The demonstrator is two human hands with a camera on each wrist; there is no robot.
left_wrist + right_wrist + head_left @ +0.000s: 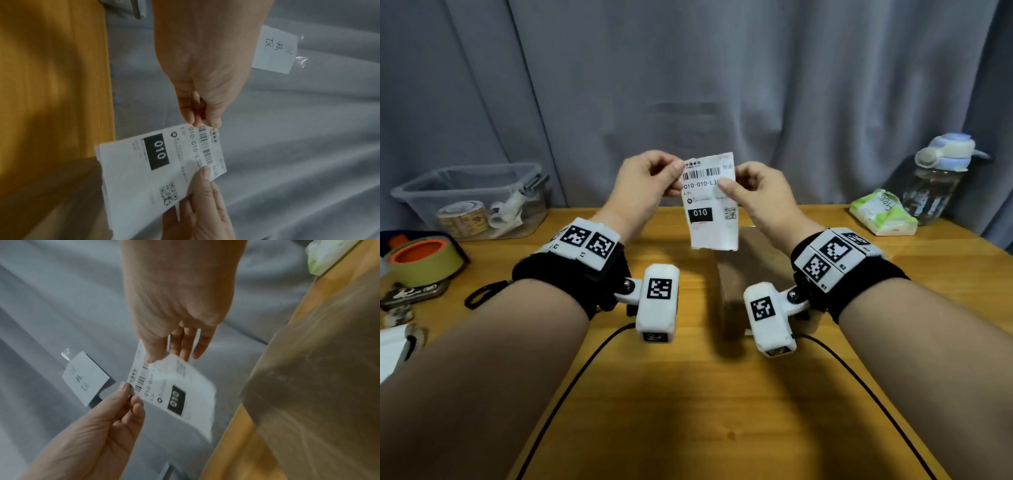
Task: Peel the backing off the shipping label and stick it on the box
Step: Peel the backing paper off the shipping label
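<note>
A white shipping label (710,205) with a barcode and a black "010" block hangs upright in the air above the table. My left hand (676,171) pinches its top left corner between thumb and fingers. My right hand (726,186) pinches its right edge near the barcode, thumb in front. The left wrist view shows the label (160,162) between my left hand (203,123) and my right hand (203,175). At my right hand (156,358) the label (180,395) looks split into two layers. A brown cardboard box (736,284) lies on the table just under the label.
A clear bin (472,198) with tape rolls stands back left, and a tape roll with an orange core (424,257) lies at the left edge. A tissue pack (880,212) and water bottle (938,178) stand back right. Grey curtain (688,85) hangs behind. Black cables (571,377) cross the near table.
</note>
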